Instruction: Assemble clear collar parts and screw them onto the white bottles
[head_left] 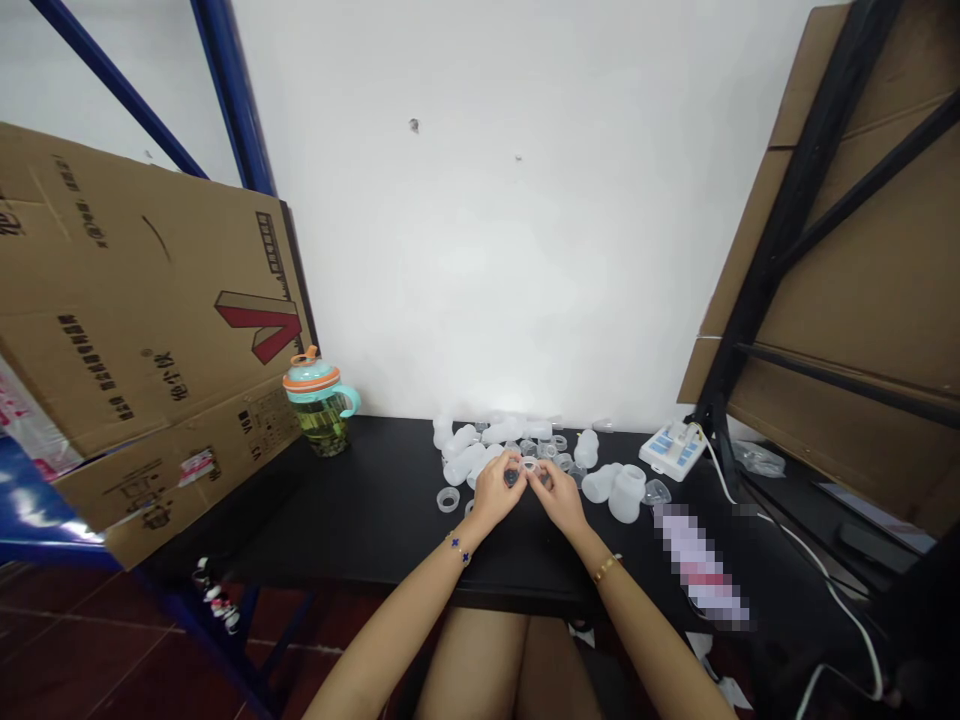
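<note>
My left hand (493,490) and my right hand (556,492) meet over the black table, fingertips closed from both sides on a small whitish plastic ring (530,464). Its finer detail is too small to make out. Behind and beside my hands lie several frosted white plastic bottles (463,464), mixed with loose rings and see-through caps. To the left of my left hand a screw ring (448,499) lies flat. On the right, an open-necked bottle (627,494) stands next to another on its side (600,484), with a see-through cap (657,492) close by.
A lidded drink jug (321,410) stands at the left beside a large cardboard box (150,330). To the right are a white power strip (673,450) with a cable (817,570) and a pixelated object (701,570). A white wall (510,250) rises behind the table (360,540).
</note>
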